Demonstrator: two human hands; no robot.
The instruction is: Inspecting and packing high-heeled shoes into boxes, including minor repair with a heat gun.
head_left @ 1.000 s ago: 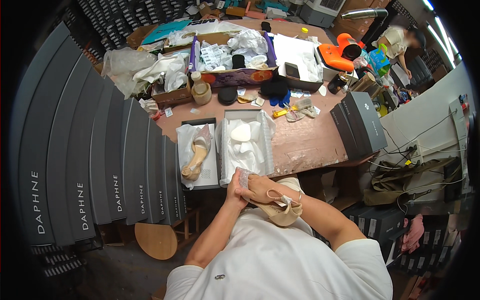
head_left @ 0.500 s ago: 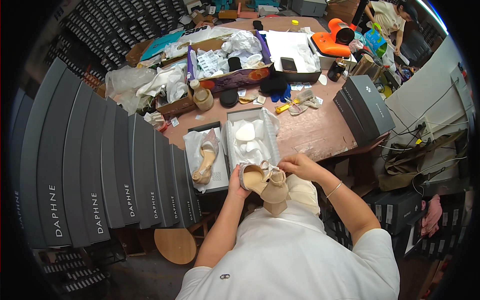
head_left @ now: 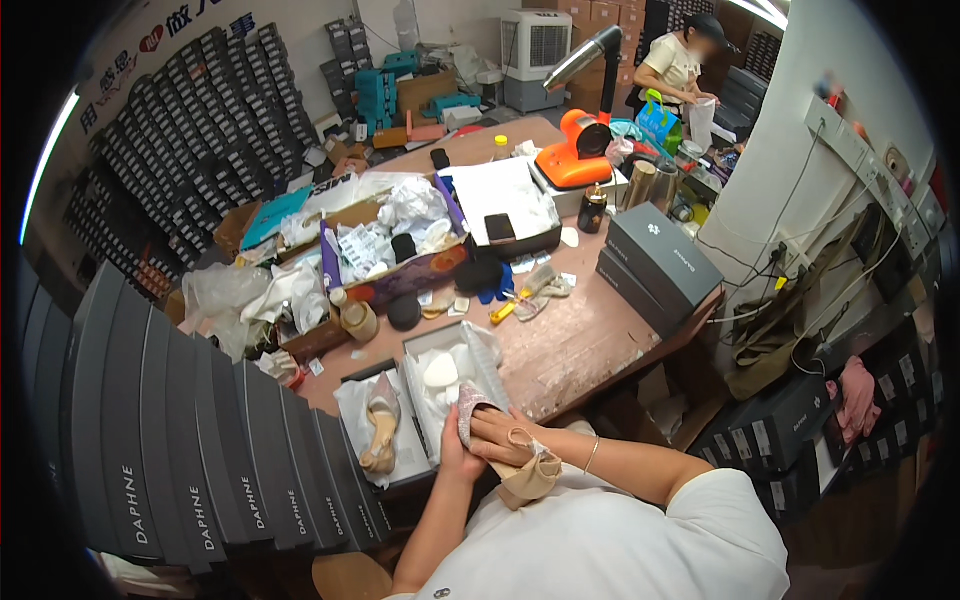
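Observation:
A beige high-heeled shoe [head_left: 532, 478] with a glittery toe and an ankle strap is held in front of my body. My left hand [head_left: 457, 456] is closed around its front part from the left side. The fingers of my right hand [head_left: 492, 432] stretch into the shoe's opening and lie flat on its inside; their tips are hidden by the toe. A matching shoe [head_left: 381, 430] lies on white paper in a dark shoebox part [head_left: 420, 471] beyond my left hand. Beside it stands an open shoebox [head_left: 489, 352] with white tissue and pale inserts.
Dark shoeboxes [head_left: 190, 450] stand in a long row at my left. Two closed shoeboxes [head_left: 660, 262] are stacked on the table's right. Paper-filled cartons [head_left: 400, 272], a bottle [head_left: 358, 318] and an orange device [head_left: 575, 150] stand farther back. Another person [head_left: 672, 68] works at the far right.
My right hand has gone from the ankle strap into the shoe's opening. The shoe has turned, its toe pointing farther away. The view has tilted up, showing more of the room.

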